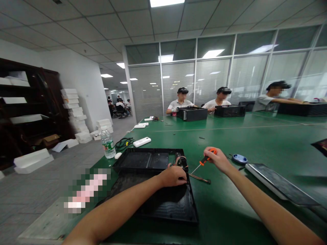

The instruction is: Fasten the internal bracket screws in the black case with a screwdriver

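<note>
On the green table in front of me lies a black computer case (166, 204), opened flat, with wires (182, 160) bunched at its upper right. My left hand (173, 176) rests over the case's right side, its fingers curled in and pointing down; anything between them is hidden. My right hand (216, 159) is closed round the handle of an orange and black screwdriver (204, 160). The screwdriver's thin shaft slants down to the left, its tip close to the case's right edge. Beside that edge, a ribbon of wires with a dark connector (208, 181) trails onto the table.
A water bottle (108, 144), black cable (124, 143) and white handheld device (142, 142) stand behind the case. Right of my right hand are a blue round object (239, 159) and a long silver-and-black panel (281, 183). Three people work at black cases (195, 114) across the table.
</note>
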Motion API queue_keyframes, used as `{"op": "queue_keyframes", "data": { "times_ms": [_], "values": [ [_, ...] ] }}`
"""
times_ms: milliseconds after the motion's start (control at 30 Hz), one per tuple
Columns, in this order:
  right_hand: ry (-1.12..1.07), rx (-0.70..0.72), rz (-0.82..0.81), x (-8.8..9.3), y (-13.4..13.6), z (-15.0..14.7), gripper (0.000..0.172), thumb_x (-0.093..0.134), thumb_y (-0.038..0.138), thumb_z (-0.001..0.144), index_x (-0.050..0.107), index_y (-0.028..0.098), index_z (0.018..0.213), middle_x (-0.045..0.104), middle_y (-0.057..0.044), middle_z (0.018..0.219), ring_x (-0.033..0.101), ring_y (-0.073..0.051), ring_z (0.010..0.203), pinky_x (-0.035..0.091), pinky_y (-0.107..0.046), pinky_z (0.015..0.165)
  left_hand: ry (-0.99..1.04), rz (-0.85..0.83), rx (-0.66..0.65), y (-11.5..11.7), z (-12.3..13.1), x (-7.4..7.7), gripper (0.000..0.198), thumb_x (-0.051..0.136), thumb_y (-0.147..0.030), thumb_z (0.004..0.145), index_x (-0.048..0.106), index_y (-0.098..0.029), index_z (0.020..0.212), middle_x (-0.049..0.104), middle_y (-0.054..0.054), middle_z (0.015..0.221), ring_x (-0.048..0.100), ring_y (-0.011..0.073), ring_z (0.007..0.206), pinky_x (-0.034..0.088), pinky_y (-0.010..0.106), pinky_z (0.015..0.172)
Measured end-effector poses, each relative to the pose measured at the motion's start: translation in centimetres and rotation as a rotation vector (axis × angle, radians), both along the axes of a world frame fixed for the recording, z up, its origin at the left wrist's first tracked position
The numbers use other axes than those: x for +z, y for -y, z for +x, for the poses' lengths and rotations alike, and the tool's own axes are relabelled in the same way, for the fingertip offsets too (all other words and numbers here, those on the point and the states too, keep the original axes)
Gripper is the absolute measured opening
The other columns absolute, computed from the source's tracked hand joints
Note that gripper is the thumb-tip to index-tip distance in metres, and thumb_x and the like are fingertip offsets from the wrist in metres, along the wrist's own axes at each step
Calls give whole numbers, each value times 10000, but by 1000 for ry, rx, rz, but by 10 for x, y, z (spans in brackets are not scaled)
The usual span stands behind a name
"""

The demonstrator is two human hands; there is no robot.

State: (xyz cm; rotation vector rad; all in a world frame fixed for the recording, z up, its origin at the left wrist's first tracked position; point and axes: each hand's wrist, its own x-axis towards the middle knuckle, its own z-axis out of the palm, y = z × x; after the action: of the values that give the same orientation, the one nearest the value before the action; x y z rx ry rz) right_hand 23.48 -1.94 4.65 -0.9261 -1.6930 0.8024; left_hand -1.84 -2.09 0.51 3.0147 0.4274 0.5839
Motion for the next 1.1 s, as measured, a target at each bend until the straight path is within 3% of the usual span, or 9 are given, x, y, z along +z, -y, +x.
{"op": "queue_keyframes", "data": {
  "times_ms": [133, 267, 600, 1100],
  "values": [
    [222, -84, 170, 1, 13, -18, 266, 521, 383, 774, 563, 154, 645, 488, 18, 556, 423, -106, 504, 340, -234, 500, 37, -123, 120, 4, 1, 2, 252, 625, -225, 754, 562, -154, 987, 631, 30, 830, 582, 141, 780, 428, 229, 755],
    [352, -124, 228, 1, 18, -24, 260, 496, 363, 787, 582, 155, 657, 516, 10, 555, 441, -118, 505, 351, -245, 514, 59, -165, 154, 7, 1, 2, 399, 616, -212, 747, 496, -159, 1124, 622, 21, 835, 580, 143, 798, 427, 237, 775],
    [403, -141, 237, 3, 18, -21, 283, 475, 381, 789, 578, 167, 635, 530, 0, 542, 449, -130, 498, 355, -249, 499, 7, 16, 93, 3, 1, 1, 227, 584, -198, 752, 594, -145, 972, 614, 45, 810, 563, 151, 762, 418, 226, 732],
    [370, -122, 216, 3, 15, -17, 291, 475, 390, 789, 576, 164, 637, 533, 5, 553, 462, -129, 505, 361, -249, 515, -40, 42, 96, 6, 4, 5, 201, 580, -210, 769, 592, -142, 958, 607, 43, 804, 544, 146, 762, 403, 224, 727]
  ]
}}
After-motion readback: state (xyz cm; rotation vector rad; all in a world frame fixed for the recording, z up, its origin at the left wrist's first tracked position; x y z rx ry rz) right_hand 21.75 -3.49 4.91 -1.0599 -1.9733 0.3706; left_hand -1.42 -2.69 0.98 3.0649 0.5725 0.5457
